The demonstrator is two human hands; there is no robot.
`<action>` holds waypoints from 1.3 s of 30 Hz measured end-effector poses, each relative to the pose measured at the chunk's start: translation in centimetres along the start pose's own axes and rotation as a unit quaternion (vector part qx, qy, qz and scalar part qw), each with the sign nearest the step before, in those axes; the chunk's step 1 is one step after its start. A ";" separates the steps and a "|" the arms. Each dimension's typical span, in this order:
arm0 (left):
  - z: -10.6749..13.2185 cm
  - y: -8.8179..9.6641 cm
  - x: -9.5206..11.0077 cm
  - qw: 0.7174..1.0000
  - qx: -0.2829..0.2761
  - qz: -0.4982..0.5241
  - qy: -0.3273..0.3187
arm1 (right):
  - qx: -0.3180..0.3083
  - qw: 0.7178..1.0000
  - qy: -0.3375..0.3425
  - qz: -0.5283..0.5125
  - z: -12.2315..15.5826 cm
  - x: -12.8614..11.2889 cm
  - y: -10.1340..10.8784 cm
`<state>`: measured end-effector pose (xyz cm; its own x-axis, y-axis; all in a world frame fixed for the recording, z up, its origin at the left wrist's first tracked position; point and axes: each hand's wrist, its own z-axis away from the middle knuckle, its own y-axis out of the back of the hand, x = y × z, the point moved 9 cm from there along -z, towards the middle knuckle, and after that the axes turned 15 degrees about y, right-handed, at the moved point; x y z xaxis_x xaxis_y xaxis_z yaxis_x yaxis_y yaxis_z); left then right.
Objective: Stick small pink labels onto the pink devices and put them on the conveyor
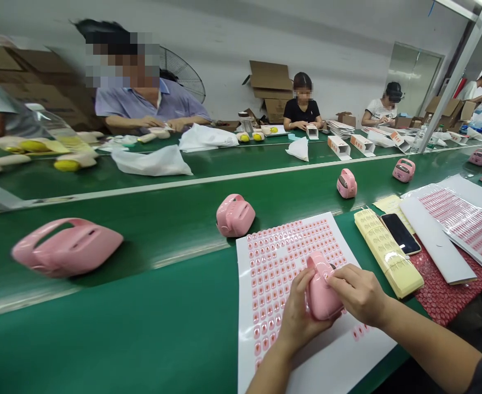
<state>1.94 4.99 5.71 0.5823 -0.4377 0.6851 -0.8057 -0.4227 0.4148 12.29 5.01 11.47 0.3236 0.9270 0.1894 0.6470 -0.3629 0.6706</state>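
My left hand point(295, 314) wraps around a small pink plastic shell point(321, 290) and holds it over a white sheet of pink stickers point(277, 262). My right hand point(358, 293) is closed in a pinch, fingertips pressing on the top of the same shell. Whether a sticker is under the fingertips I cannot make out. More pink shells lie on the green conveyor belt point(150, 224): one at the left point(66, 246), one just beyond the sheet point(235, 215), and others further right point(346, 183).
A yellow sticker stack point(389, 254), a black phone point(400, 232) and more sticker sheets point(466, 224) lie to my right. Across the belt several people sit with white bags point(153, 161), small cartons point(339, 146) and cardboard boxes point(270, 82).
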 end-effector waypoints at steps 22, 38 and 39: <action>0.2 0.0 -0.8 1.000 0.002 -0.011 0.022 | -0.005 0.998 -0.034 0.045 -0.8 -0.7 0.2; 0.2 0.5 -0.3 1.000 -0.009 -0.020 0.008 | -0.033 0.999 -0.021 0.009 -0.2 -0.9 -0.6; 0.3 0.6 -0.2 1.000 -0.007 -0.019 0.006 | -0.034 0.999 -0.021 0.010 -0.3 -0.9 -0.7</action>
<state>1.40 4.64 5.65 0.6108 -0.4129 0.6756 -0.7851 -0.4267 0.4490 11.37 4.39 11.05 0.3656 0.9142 0.1749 0.5923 -0.3735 0.7139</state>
